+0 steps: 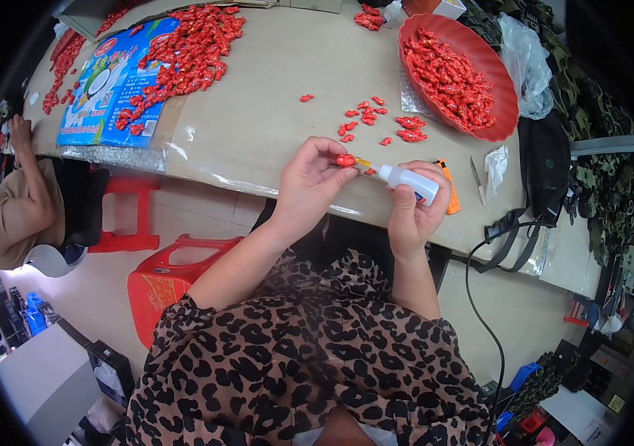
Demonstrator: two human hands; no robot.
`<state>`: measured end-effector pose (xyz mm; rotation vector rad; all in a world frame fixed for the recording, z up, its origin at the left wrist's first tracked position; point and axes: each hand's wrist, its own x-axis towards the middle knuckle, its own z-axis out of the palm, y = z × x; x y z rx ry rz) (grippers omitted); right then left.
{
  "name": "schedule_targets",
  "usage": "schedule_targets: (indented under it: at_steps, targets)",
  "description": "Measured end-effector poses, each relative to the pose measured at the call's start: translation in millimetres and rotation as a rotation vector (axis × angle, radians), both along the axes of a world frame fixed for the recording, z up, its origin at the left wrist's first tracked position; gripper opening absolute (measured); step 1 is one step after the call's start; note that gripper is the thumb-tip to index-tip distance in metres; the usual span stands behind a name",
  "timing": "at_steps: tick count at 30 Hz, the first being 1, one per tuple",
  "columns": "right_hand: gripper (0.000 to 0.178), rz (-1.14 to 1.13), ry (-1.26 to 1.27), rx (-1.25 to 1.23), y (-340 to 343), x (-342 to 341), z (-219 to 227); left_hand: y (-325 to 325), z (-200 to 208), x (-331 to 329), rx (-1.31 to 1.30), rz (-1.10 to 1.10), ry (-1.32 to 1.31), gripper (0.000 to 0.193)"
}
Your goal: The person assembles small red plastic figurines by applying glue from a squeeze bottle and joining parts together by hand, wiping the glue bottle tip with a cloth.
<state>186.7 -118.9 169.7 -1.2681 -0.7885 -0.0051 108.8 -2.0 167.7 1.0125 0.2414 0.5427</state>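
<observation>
Between the thumb and fingers of my left hand (315, 178) is a small shiny red figurine (345, 160). My right hand (419, 212) is wrapped round a white squeeze glue bottle (412, 184), tilted so that its narrow yellowish tip (364, 161) points at the figurine and meets it or nearly so. Both hands are above the near edge of the table. Just beyond them lie several loose red pieces (368, 117) of the same kind. What the figurine's far side looks like is hidden by my fingers.
A red scalloped bowl (509, 111) full of red pieces stands at the far right. A larger heap (196, 52) covers part of a blue printed sheet (90, 104). A knife (477, 178), white tissue (495, 171) and black bag (547, 163) lie right. Another person (23, 201) sits at left.
</observation>
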Motion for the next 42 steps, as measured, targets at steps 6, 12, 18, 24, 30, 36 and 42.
schedule_targets:
  at_steps: [6,12,18,24,30,36,42]
  targets:
    - [0.026,-0.031,-0.041,-0.045,-1,1,0,1,-2,1,0.002,0.008,-0.007,0.022]
    - [0.025,-0.017,0.048,0.039,1,1,4,1,3,0,-0.006,0.014,0.015,0.023]
    - [0.019,0.188,0.549,0.337,3,10,20,13,4,-4,-0.159,-0.085,-0.013,0.021]
    - [0.019,0.265,0.682,0.383,0,14,25,21,12,-2,-0.309,-0.336,-0.014,0.021]
    - [0.020,0.237,0.509,0.255,3,12,21,22,6,3,-0.378,-0.406,-0.030,0.017]
    - [0.020,0.188,0.355,0.195,5,9,17,21,6,3,-0.375,-0.425,-0.023,0.018]
    - [0.021,0.144,0.272,0.152,7,8,16,21,6,1,-0.363,-0.421,-0.013,0.019]
